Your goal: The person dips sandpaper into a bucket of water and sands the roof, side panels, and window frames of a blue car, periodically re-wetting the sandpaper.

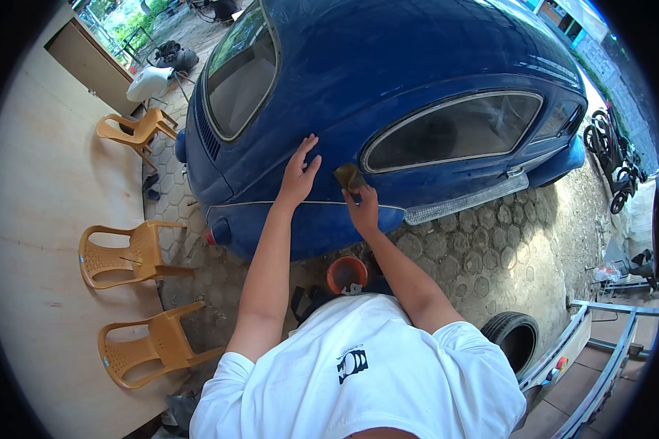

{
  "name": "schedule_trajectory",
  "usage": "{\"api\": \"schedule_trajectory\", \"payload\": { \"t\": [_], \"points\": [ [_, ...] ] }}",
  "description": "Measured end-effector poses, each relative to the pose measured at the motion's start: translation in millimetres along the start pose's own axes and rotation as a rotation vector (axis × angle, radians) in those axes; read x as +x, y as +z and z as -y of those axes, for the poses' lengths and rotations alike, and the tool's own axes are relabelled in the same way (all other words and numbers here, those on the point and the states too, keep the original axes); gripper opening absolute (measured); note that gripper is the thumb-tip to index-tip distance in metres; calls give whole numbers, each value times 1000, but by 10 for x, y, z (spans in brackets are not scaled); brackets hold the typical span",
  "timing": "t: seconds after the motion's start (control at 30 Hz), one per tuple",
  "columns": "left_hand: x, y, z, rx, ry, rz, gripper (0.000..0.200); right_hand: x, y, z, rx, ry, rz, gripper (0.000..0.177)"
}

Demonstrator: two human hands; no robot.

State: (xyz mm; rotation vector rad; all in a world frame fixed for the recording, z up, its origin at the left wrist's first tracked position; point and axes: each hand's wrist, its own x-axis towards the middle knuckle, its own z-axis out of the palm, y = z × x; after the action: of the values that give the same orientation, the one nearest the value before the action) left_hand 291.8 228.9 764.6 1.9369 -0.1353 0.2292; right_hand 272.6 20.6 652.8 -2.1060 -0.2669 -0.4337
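A blue car (pixel 329 95) with rounded body panels fills the upper middle of the head view. My left hand (pixel 299 173) lies on its blue panel between the rear window and the side window, fingers stretched and thumb apart, holding nothing. To the right, just below the front left corner of the side window (pixel 454 132), my right hand (pixel 362 205) pinches a folded brownish sheet (pixel 349 177) against the panel. Whether the sheet's underside lies fully flat cannot be seen. An orange bucket (pixel 346 274) stands on the ground below my right hand, close to my body.
Several tan plastic chairs (pixel 154 252) stand at the left along a pale wall (pixel 51 190). A black tyre (pixel 511 340) lies at the lower right, beside a metal frame (pixel 615 358). Motorcycles (pixel 613 157) are at the far right. Hexagonal paving (pixel 483 234) runs beside the car.
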Motion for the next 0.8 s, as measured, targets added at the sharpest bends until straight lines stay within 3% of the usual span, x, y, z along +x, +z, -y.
{"api": "schedule_trajectory", "payload": {
  "t": [0.1, 0.2, 0.3, 0.4, 0.5, 0.6, 0.7, 0.8],
  "points": [
    [-95, 46, 87, 139, 163, -71, 55, -83, -72, 176, 134, -201, 104, 21],
    [-384, 101, 185, 420, 269, -215, 61, -131, -220, 288, 220, -195, 299, 19],
    [-679, 170, 364, 514, 296, -217, 65, -74, -385, 443, 282, -20, 395, 20],
    [-831, 217, 527, 315, 142, -20, 64, 28, -421, 453, 303, 14, 302, 21],
    [-869, 373, 585, -63, -71, -80, 57, 174, -445, 412, 339, 93, 276, 23],
    [-756, 356, 521, 15, -233, -57, 42, 384, -475, 397, 228, 133, 259, 25],
    [-516, 439, 478, -80, -130, -176, 32, 653, -445, 349, 270, 98, 181, 37],
    [-259, 496, 313, -134, -128, -343, 26, 710, -367, 606, 418, 139, -159, 47]
  ]
}}
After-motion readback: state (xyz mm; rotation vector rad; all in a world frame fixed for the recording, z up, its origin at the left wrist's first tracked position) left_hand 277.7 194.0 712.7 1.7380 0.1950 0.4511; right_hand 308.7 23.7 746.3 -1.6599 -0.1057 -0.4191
